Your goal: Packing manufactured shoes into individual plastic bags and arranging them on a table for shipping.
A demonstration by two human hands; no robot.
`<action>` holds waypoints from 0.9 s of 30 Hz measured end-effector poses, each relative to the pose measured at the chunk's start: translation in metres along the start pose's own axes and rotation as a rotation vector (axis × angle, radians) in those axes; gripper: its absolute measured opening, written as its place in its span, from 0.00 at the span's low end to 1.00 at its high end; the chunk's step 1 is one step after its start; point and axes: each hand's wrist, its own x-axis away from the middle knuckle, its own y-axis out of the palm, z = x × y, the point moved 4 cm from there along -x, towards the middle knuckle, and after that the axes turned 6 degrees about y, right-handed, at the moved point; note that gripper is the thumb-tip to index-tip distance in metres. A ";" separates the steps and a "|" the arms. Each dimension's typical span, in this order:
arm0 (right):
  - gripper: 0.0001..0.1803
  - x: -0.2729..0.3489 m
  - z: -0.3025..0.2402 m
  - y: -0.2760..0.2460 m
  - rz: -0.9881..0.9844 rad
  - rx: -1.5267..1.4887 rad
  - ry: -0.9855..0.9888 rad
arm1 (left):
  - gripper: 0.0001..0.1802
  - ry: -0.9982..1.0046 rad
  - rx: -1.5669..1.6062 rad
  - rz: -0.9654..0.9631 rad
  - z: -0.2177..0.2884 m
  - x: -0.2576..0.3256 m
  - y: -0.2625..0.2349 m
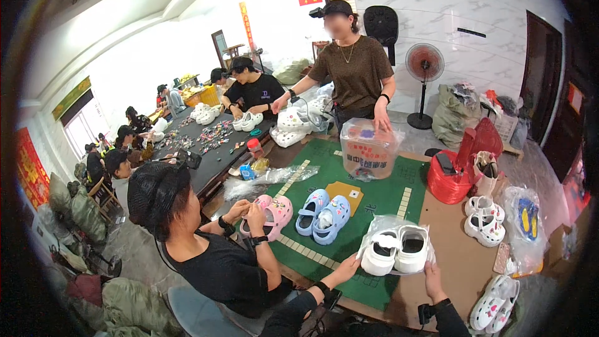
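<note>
A pair of white clogs (382, 257) sits inside a clear plastic bag (427, 237), heels toward me, at the near edge of the green mat (312, 175). My left hand (345, 269) grips the bag's left side near the heel of one shoe. On the opposite side, my right hand (433, 279) has its fingers closed on the bag's lower right edge. Just beyond the bag stand light-blue clogs (332, 221) with charms. Left of those, a seated co-worker's hands are at pink clogs (279, 215).
A standing person rests a hand on a clear plastic tub (371, 162) beyond the mat. Red twine (448, 181) lies at the right. White clogs with charms (485, 224) and bagged yellow-and-blue items (528, 218) line the right edge. More people work along a dark table (199, 156).
</note>
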 end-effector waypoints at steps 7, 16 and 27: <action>0.25 -0.002 0.052 -0.022 -0.118 0.995 0.284 | 0.14 0.152 -0.726 -1.096 -0.094 0.042 0.024; 0.16 0.027 -0.024 0.042 -0.256 0.757 0.039 | 0.14 -0.176 -0.299 -0.204 -0.004 -0.023 -0.002; 0.23 0.074 -0.069 0.199 -0.877 0.086 0.317 | 0.12 -0.352 1.037 -0.020 0.091 -0.067 0.021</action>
